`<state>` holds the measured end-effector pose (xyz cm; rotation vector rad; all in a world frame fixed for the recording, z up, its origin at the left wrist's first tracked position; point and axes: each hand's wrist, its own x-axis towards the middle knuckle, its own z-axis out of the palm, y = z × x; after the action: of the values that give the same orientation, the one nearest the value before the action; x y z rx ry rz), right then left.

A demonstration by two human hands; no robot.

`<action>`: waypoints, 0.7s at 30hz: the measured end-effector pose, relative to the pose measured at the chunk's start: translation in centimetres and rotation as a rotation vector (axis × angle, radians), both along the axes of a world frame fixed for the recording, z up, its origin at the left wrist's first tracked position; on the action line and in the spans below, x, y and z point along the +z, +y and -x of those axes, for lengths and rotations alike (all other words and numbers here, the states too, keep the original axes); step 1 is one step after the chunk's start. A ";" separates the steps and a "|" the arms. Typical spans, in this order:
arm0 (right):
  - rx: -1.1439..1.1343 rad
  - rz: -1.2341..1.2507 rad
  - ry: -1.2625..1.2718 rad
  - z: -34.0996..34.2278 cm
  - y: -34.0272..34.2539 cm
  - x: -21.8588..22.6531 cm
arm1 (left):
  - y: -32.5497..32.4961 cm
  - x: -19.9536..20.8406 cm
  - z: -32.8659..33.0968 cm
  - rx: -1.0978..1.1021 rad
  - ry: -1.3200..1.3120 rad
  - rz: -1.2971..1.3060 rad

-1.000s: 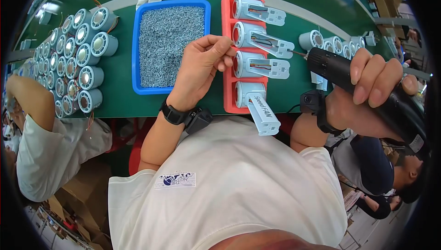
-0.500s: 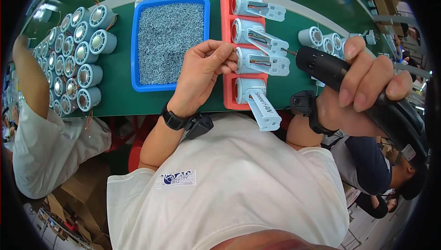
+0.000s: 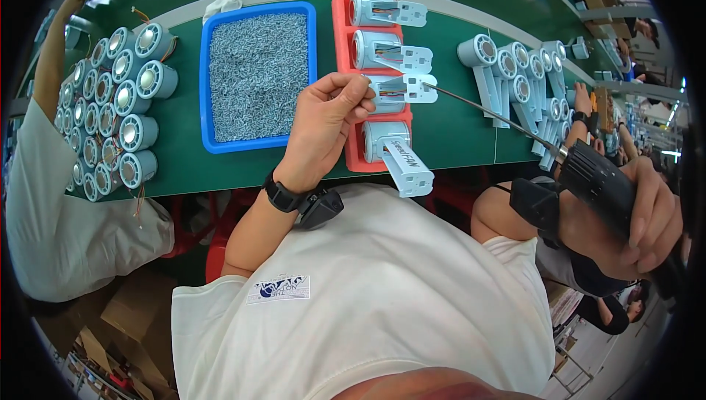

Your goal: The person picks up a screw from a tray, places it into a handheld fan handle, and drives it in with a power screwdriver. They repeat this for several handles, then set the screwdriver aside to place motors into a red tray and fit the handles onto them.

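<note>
My right hand (image 3: 651, 220) is wrapped around a black electric screwdriver (image 3: 597, 183). The driver's long thin shaft reaches left, and its tip meets the bracket end of the third pale blue fan housing (image 3: 388, 95). Beside that housing, my left hand (image 3: 331, 113) is closed in a pinch on what looks like a tiny screw, mostly covered by the fingertips. The coral-red holder (image 3: 354, 151) carries several such housings in a column, with wires showing in most arms. On the nearest fan housing (image 3: 388, 141), a printed cover lies over the arm.
Left of the holder is a blue tray (image 3: 312, 47) full of small screws (image 3: 257, 76). Several round fan motors (image 3: 136, 131) stand at the far left. Several fan housings with arms (image 3: 506, 65) lie to the right. Co-workers sit on both sides; one's arm (image 3: 50, 54) reaches forward at left.
My right hand and the screwdriver have drawn back down and to the right, so the long shaft now shows. The left hand keeps its pinch by the third housing. The view has shifted slightly.
</note>
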<state>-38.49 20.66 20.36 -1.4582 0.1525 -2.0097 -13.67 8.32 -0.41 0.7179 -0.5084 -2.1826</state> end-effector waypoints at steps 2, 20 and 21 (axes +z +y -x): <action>0.004 -0.047 -0.012 0.2 0.3 0.2 | 0.0 0.0 0.2 0.000 0.015 -0.006; -0.070 -0.360 0.159 -2.3 -3.4 -1.7 | 0.6 0.0 0.0 -0.015 0.051 -0.025; -0.033 -0.335 0.112 -2.5 -3.9 -2.4 | 0.5 0.0 0.0 -0.021 0.063 -0.040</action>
<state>-35.99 16.78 17.97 -1.3566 0.5373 -1.8212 -13.67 8.84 -0.43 0.6657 -0.4423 -2.2328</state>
